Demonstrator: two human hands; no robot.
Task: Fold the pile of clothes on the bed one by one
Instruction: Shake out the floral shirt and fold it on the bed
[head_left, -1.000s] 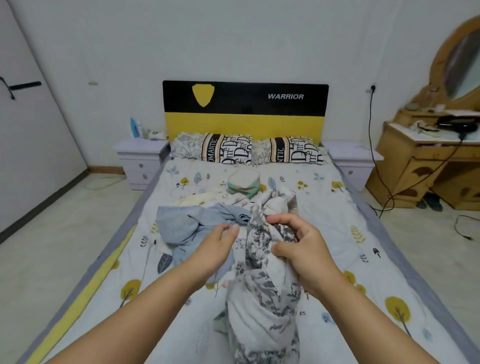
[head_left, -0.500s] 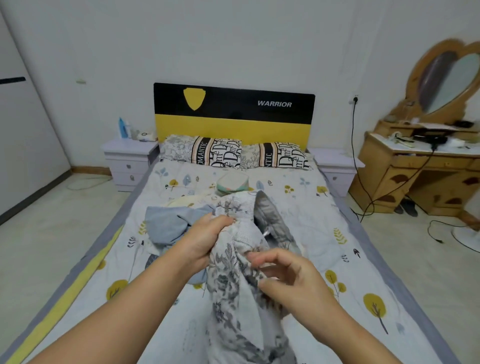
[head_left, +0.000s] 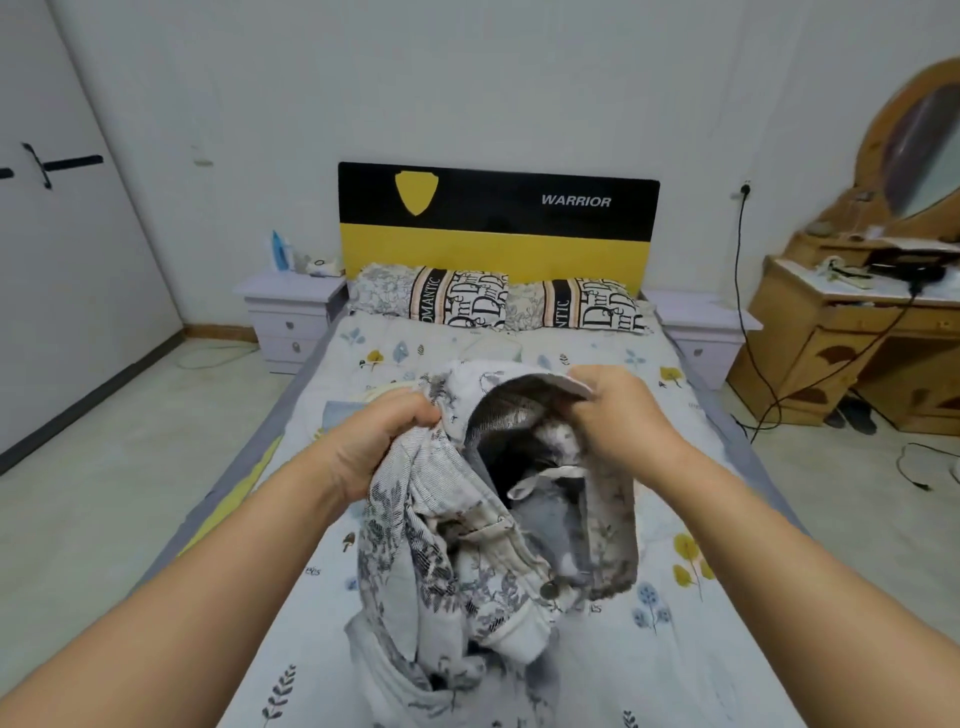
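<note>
A white garment with a grey leaf print (head_left: 457, 561) hangs bunched above the bed (head_left: 691, 623), its waistband pulled open with a button showing. My left hand (head_left: 384, 441) grips the left edge of the opening. My right hand (head_left: 618, 415) grips the right edge, at about the same height. The garment's lower part trails onto the sheet. Behind the garment, a sliver of blue cloth (head_left: 337, 413) from the pile shows on the left; the rest of the pile is hidden.
Two patterned pillows (head_left: 457, 304) lie under the black and yellow headboard (head_left: 498, 223). White nightstands (head_left: 291, 312) flank the bed. A wooden dressing table (head_left: 852, 332) with a mirror and trailing cables stands at the right. Bare floor lies on both sides.
Both hands rose with the printed garment. My right hand moved up and took the right edge, spreading the waistband open. The camera swung back left.
</note>
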